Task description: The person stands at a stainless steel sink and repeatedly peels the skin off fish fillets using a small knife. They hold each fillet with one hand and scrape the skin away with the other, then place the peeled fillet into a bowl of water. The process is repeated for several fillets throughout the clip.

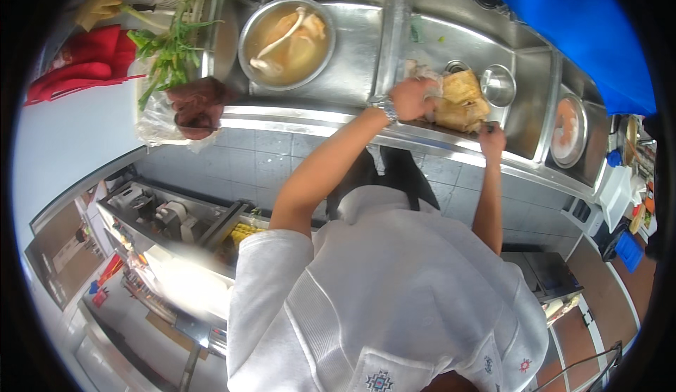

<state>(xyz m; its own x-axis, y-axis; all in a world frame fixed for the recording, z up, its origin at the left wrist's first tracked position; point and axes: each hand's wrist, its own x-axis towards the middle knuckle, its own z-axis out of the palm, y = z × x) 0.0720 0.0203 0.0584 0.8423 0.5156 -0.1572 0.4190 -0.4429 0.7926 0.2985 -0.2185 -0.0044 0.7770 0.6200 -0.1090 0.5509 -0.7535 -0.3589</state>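
A large piece of yellowish, cooked-looking meat or skin (pixel 460 96) lies in the middle basin of a steel sink (pixel 533 75). My left hand (pixel 417 99), with a metal watch at the wrist, is at its left side, beside a pale, blurred scrap (pixel 421 69); whether the fingers grip is not plain. At the meat's lower right edge my right hand (pixel 492 137) is closed round a small dark object (pixel 490 127), too small to name. A steel bowl (pixel 498 86) stands just right of the meat, and a drain (pixel 457 67) shows behind it.
The left basin holds a metal bowl (pixel 243 49) of cloudy liquid with pale pieces. Green onions (pixel 163 70), a brown cloth (pixel 196 108) and red fabric (pixel 100 59) lie farther left. In the right basin is another round dish (pixel 581 128). Blue material (pixel 586 28) hangs at upper right.
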